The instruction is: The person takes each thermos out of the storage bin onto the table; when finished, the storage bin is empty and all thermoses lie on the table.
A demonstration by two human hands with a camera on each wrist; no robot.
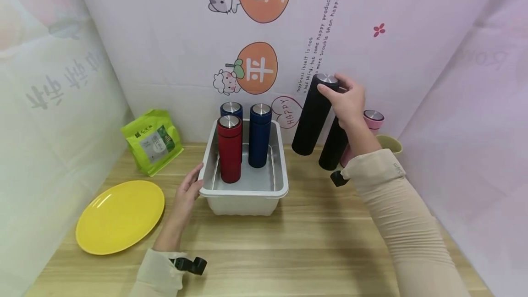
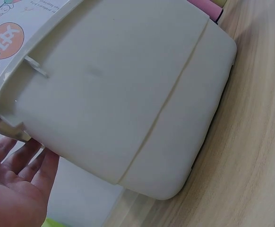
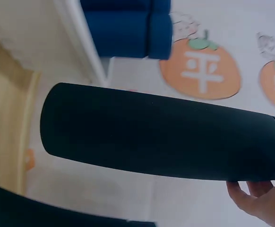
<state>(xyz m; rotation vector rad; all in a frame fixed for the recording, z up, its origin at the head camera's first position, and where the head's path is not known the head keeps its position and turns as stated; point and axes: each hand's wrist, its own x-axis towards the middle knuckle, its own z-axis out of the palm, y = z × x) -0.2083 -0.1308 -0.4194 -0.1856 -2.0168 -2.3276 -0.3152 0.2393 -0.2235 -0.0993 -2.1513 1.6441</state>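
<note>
My right hand [image 1: 348, 102] grips a black thermos bottle [image 1: 310, 120] near its silver-topped lid. The bottle hangs tilted above the table, right of a white plastic bin [image 1: 243, 205]; the right wrist view shows its dark body [image 3: 161, 132] lengthwise. My left hand [image 1: 189, 194] holds the bin's left rim, and in the left wrist view its fingers [image 2: 36, 163] sit under that rim. Inside the bin stand a red bottle [image 1: 229, 155] and two blue bottles, the nearer blue bottle [image 1: 260, 139] at right and the other blue bottle [image 1: 231, 108] partly hidden behind the red one.
A second black bottle [image 1: 333, 148] and a pink bottle [image 1: 374, 119] stand at the right, partly hidden by my right arm. Beside them shows a greenish rim [image 1: 389, 143]. On the left are a green pouch [image 1: 152, 141] and a yellow plate [image 1: 120, 217]. Printed cloth walls surround the table.
</note>
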